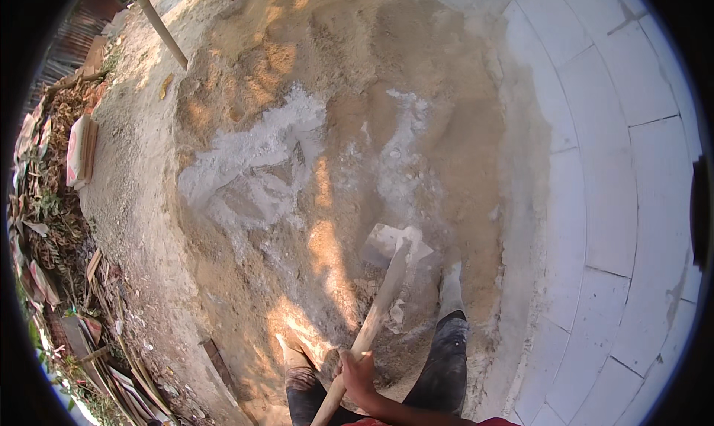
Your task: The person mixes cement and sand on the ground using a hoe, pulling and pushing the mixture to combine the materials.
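Observation:
My right hand (358, 375) is closed around the wooden handle (381, 307) of a hoe, low in the view between my legs. The handle slants up and to the right to a broad, dust-coated hoe blade (383, 244). This blade rests at the mixed sand and powder, just ahead of my right foot (451, 288). Pale grey powder (260, 154) lies over the brown sand (357, 39) in two main patches. I cannot make out my left hand; a dark shape beside the handle is unclear.
A wall of pale blocks (595, 165) runs along the right. At the left are a folded bag (80, 151), dry leaves and scraps (52, 225), and loose sticks (126, 351). A pole (158, 24) slants in at the upper left. My left leg (301, 378) stands in the sand.

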Motion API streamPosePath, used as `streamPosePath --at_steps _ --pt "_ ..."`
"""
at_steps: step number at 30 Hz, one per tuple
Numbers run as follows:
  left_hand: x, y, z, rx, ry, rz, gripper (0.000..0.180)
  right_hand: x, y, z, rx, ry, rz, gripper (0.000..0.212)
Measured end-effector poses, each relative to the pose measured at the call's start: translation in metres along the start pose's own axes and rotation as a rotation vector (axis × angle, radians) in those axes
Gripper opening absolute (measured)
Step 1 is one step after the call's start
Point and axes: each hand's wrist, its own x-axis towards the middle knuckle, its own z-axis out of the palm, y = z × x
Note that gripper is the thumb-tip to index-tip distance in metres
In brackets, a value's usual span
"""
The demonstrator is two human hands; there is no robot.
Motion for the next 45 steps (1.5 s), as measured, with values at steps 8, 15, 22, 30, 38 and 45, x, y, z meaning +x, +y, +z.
streamPosePath --at_steps 8,15,22,30,38,45 --pt "0.294 0.292 0.002 -0.328 0.188 0.343 0.037 0.235 -0.313 0.068 -0.439 0.062 -0.784 0.06" --pt "0.374 0.31 0.029 -0.445 -0.026 0.335 0.048 0.423 -0.303 0.038 -0.687 0.157 -0.538 0.047" --pt "0.231 0.124 0.018 -0.172 -0.104 0.127 0.044 0.321 -0.091 -0.008 -0.403 0.2 -0.127 0.026" --pt "-0.018 -0.068 -0.014 -0.161 -0.011 0.04 0.04 -0.003 0.07 0.058 -0.126 -0.013 0.048 0.03" --pt "0.15 0.046 -0.099 -0.247 0.533 0.396 0.032 0.102 -0.106 0.233 -0.222 -0.23 -0.446 0.023" --pt "0.318 0.095 -0.16 -0.432 0.558 0.233 0.033 0.308 -0.119 0.343 -0.606 -0.18 -0.648 0.036"
